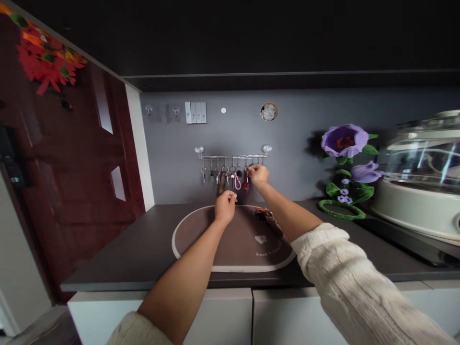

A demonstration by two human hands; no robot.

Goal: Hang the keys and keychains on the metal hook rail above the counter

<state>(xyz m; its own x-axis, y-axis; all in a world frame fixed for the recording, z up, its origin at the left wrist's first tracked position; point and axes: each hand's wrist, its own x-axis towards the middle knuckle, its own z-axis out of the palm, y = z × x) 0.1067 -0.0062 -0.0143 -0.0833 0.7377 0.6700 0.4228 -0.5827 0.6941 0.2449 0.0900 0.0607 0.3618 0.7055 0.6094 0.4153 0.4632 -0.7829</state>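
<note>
A metal hook rail [233, 156] is fixed to the grey wall, with several key rings and keys [204, 175] hanging from it. At the rail's right part, my right hand [259, 174] pinches the top of a red keychain [246, 184] by its ring, close to a hook. Lower and to the left, my left hand [225, 207] is closed with thumb and forefinger together, in front of the hanging keys; whatever may be between the fingertips is too small to tell. A pink loop [237, 182] and a brown fob [222, 183] hang between the hands.
A brown oval mat [201, 239] lies on the dark counter [125, 249], with a bunch of keys [264, 214] on it, partly behind my right forearm. Purple knitted flowers [345, 141] and a white appliance [417, 201] stand at right. A dark cabinet [269, 43] overhangs.
</note>
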